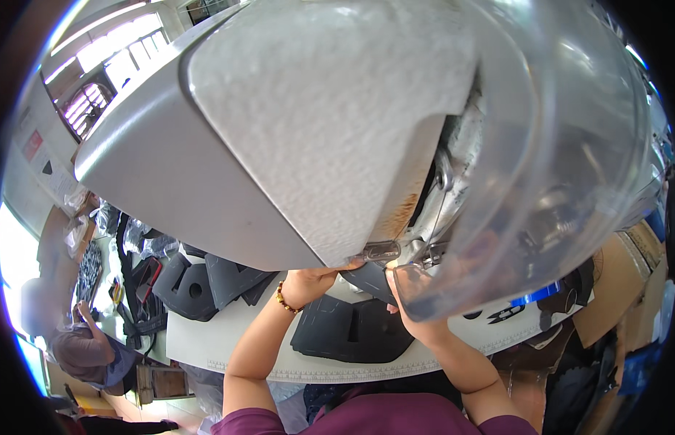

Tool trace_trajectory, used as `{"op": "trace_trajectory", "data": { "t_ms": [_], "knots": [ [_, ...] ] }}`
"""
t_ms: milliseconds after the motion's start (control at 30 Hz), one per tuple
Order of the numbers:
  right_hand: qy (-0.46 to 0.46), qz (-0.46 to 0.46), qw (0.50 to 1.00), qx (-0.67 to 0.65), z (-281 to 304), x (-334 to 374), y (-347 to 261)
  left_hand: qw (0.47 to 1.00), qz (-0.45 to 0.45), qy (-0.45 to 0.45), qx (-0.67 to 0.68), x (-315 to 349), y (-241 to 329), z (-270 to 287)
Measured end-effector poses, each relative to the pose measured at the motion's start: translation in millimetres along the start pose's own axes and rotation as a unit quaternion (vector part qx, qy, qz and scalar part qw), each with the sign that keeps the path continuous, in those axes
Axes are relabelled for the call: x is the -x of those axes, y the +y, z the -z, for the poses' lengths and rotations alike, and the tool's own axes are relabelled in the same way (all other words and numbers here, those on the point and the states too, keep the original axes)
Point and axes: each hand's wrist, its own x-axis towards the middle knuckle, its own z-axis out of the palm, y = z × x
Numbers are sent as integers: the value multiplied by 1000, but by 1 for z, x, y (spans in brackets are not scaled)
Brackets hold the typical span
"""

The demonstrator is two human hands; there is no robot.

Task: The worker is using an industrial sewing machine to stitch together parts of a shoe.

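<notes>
A large grey-white sewing machine head [330, 123] fills the upper view, and its clear plastic guard [555, 159] covers much of the right side. Beneath the machine, a black padded piece [371, 280] lies between my hands. My left hand [308, 286], with a beaded bracelet at the wrist, holds its left side; the fingertips are partly hidden by the machine. My right hand [418, 319] pinches its right edge, seen partly through the guard. Just nearer to me, another black padded piece [352, 330] with a slot lies flat on the table.
The white table [279, 368] has a ruler scale along its curved front edge. More black padded pieces [185, 288] lie at the left. Black snips [506, 314] and a blue round item [537, 294] are at the right, near cardboard boxes [613, 290]. Another person [87, 348] works at far left.
</notes>
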Motion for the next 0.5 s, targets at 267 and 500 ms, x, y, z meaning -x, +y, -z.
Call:
{"op": "trace_trajectory", "data": {
  "t_ms": [267, 500],
  "knots": [
    [-86, -86, 991, -62, 5, -1, -4, 979, -19, -19, -204, 7, 20, -1],
    [3, 90, 991, 99, 9, 5, 22, 869, 290, 116, 384, 26, 13, -19]
  ]
}}
